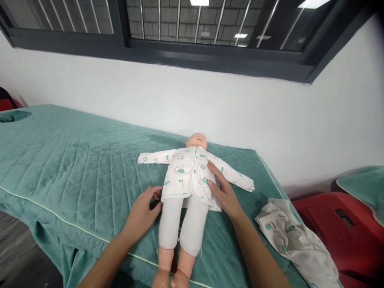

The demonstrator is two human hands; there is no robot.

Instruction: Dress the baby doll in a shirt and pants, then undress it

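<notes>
A baby doll (198,140) lies on its back, head toward the wall and feet toward me. It wears a white long-sleeved baby jacket (181,172) with small green prints, closed down the front, its sleeves spread out. White padded legs (171,224) show below the hem. My left hand (147,208) is at the jacket's lower left edge, fingers curled with the thumb below; whether cloth is between them is hidden. On the jacket's right front rests my right hand (223,190), fingers apart and stretched out.
A green quilted cover (90,160) spreads under the doll. Printed baby trousers (294,236) lie crumpled at the right edge, near a red plastic chair (339,228). Behind stand a white wall (150,96) and a dark-framed window (210,60) with bars.
</notes>
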